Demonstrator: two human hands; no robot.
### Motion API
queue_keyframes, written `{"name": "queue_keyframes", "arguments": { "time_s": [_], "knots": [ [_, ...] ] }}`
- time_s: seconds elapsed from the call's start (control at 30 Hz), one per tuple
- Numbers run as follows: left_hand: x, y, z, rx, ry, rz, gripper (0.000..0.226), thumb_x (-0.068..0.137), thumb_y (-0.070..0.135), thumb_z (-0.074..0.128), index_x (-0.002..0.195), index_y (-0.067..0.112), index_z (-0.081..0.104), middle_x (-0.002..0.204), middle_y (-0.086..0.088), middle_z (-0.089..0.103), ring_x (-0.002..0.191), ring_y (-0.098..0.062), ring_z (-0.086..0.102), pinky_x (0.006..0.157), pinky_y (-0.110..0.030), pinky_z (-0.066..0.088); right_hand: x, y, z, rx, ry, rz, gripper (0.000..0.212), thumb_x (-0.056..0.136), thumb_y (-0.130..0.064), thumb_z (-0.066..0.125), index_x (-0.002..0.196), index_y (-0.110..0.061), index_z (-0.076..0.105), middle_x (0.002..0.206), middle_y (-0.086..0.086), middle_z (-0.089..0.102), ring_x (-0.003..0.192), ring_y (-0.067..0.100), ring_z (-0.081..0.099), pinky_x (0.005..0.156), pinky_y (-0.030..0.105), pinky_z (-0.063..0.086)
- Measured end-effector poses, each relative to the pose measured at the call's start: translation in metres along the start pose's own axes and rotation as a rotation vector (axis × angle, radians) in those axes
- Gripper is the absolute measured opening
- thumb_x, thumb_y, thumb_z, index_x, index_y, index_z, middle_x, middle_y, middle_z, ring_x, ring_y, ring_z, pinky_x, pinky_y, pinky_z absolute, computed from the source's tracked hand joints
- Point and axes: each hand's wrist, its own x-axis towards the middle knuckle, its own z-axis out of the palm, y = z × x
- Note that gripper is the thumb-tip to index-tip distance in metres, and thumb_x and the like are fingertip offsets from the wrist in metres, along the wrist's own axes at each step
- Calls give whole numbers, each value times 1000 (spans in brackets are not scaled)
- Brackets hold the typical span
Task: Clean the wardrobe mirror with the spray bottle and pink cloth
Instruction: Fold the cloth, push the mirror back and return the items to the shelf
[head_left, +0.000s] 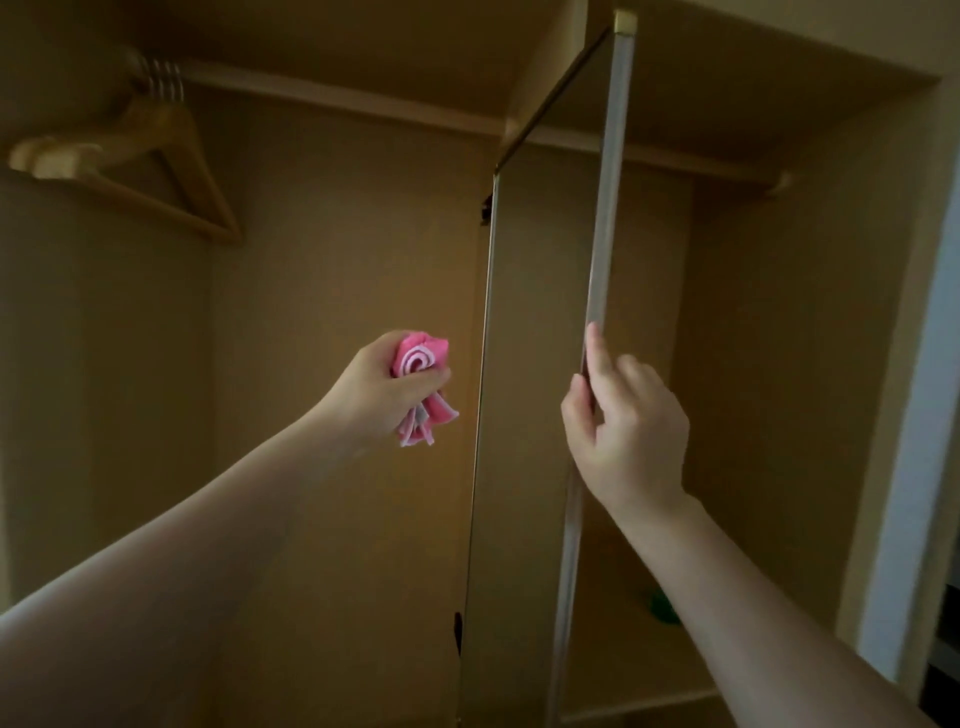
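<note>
My left hand (382, 387) grips a bunched pink cloth (421, 364), held up inside the open wardrobe, left of the mirror door. The mirrored door (530, 364) stands open, nearly edge-on, its glass reflecting the wardrobe's inside. My right hand (623, 431) holds the door's front edge (605, 208) at mid height, thumb on the near side and fingers curled round the edge. A green object (662, 608), perhaps the spray bottle, shows dimly low down behind the door edge; I cannot make it out.
Wooden hangers (130, 156) hang on a rail at the upper left. The wardrobe's back panel (337, 260) and a top shelf (363, 52) enclose the space. A white frame (914, 415) runs down the right side.
</note>
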Motion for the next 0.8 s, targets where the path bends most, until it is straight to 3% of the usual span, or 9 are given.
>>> {"name": "queue_keyframes", "arguments": {
  "time_s": [0.07,0.13,0.2,0.27,0.4,0.8],
  "knots": [
    [1,-1,-4,9,4,12,25,89,17,67,110,19,55,87,-10,69,70,-20,74,52,-23,55,-1,-1,-1,-33,19,31,42,96,-18,51,134,0,54,83,11,61,71,19,54,53,33,48],
    [2,-3,-8,12,2,14,25,89,17,68,111,18,55,86,-10,69,70,-20,74,52,-25,57,0,-5,1,-57,29,67,49,95,-21,50,140,-1,45,113,19,58,97,27,58,73,36,55],
    [5,-5,-10,-5,-10,5,25,89,17,68,110,19,55,85,-12,70,71,-23,74,52,-29,58,2,-12,7,-84,-15,58,58,97,-26,45,146,0,32,144,22,41,132,31,42,103,40,45],
    [9,-7,-12,-14,-19,7,25,89,17,68,110,19,55,89,-14,69,73,-24,74,53,-29,58,4,-16,14,-104,-95,39,64,97,-31,41,150,-1,22,157,20,21,147,29,19,116,40,29],
    [15,-16,-17,-2,-38,22,25,88,18,69,108,21,56,90,-14,68,73,-24,74,56,-29,59,1,-15,28,-118,-130,57,70,95,-37,42,152,-5,16,161,17,8,149,27,7,118,43,24],
    [24,-44,-28,38,-15,-14,24,89,18,68,109,19,55,88,-12,69,72,-23,74,54,-24,57,1,1,80,-196,-192,60,74,92,-37,42,152,-2,16,161,20,5,149,30,5,120,44,20]
  ]
}}
